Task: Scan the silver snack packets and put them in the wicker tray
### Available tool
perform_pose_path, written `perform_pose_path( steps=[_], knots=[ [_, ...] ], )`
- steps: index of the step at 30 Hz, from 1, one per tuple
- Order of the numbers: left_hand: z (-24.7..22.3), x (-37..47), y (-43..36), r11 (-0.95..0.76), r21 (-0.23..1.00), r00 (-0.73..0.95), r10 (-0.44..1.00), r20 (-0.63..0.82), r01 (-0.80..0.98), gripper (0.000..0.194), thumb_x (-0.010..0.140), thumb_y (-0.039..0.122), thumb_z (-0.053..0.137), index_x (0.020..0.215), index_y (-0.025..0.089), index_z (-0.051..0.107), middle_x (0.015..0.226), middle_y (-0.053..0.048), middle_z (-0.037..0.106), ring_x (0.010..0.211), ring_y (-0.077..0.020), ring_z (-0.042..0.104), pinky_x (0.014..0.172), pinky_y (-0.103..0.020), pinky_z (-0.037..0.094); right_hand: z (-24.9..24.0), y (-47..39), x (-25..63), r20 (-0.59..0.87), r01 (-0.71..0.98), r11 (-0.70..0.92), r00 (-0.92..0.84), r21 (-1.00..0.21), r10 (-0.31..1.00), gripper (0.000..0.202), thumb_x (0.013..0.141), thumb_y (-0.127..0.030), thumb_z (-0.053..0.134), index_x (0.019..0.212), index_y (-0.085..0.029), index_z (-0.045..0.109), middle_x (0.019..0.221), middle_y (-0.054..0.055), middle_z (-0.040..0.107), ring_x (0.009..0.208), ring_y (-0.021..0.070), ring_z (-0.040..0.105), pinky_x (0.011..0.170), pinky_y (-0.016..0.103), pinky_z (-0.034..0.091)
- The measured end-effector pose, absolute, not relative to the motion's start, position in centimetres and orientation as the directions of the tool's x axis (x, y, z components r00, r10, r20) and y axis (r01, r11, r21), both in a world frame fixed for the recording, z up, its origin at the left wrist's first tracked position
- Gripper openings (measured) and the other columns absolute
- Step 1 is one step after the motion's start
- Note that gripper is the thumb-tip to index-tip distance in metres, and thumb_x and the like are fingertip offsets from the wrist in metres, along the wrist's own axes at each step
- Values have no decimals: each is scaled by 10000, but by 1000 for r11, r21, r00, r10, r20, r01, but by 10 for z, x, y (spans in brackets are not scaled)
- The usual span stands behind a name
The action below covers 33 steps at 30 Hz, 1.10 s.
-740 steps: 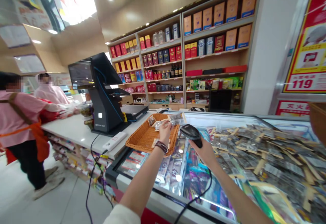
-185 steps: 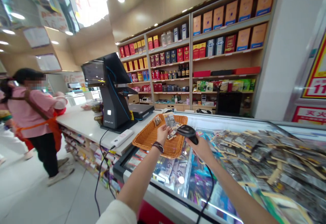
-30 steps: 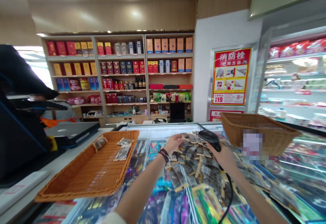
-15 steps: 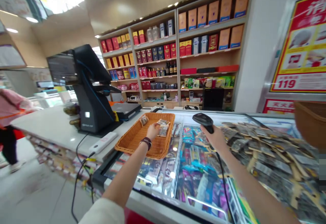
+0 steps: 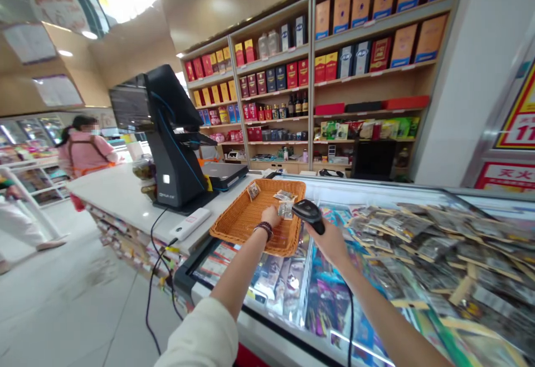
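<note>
My right hand (image 5: 328, 240) grips a black corded barcode scanner (image 5: 308, 215), its head over the right rim of an orange wicker basket (image 5: 234, 216). Inside the basket, my left hand (image 5: 271, 216), with a beaded bracelet at the wrist, has its fingers closed at the edge of a small clear packet (image 5: 286, 210). The scanner's head points toward this packet and is close to it. Another small packet (image 5: 284, 195) lies just behind, and a third packet (image 5: 253, 190) rests by the basket's back left corner.
The basket sits on a glass-topped freezer (image 5: 271, 278) with bagged goods inside. Many dark packets (image 5: 434, 239) are heaped to the right. At left stand a point-of-sale terminal (image 5: 175, 150) and a white device (image 5: 191, 223) with cables. A person in pink (image 5: 90, 147) is beyond the counter.
My right hand has brought the scanner left, from over the freezer to the basket's rim near the packets. My left hand stays in the basket. The view has turned left.
</note>
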<state>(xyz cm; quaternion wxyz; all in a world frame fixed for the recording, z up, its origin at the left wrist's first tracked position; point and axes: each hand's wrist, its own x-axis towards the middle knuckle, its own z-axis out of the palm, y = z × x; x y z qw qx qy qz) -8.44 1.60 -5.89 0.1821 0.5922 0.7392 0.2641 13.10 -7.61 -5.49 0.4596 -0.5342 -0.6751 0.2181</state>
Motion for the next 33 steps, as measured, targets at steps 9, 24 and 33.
perform_pose_path(
  steps=[9,24,33],
  knots=[
    [-64,-90,13,15,925,-301,947,108,379,191,808,287,790,739,120,728,697,-65,730,834,-205,731,804,-275,562,-56,-80,132,354,498,311,-10,-809,935,422,819,-631,521,843,-227,640,573,50,659,582,280,668,551,321,405],
    [-55,-88,1,-237,904,-379,921,92,-356,260,688,117,910,865,94,721,837,-118,794,838,-196,781,993,-392,598,-58,-88,129,447,528,378,5,-761,894,476,811,-618,517,873,-195,725,728,113,748,687,303,708,597,327,442],
    [-51,-84,-3,-224,901,-384,921,71,-372,203,733,76,866,860,99,709,817,-101,797,783,-174,782,1020,-406,583,-55,-92,128,475,529,401,4,-748,880,443,798,-610,522,809,-203,695,676,105,726,629,292,679,573,324,427]
  ],
)
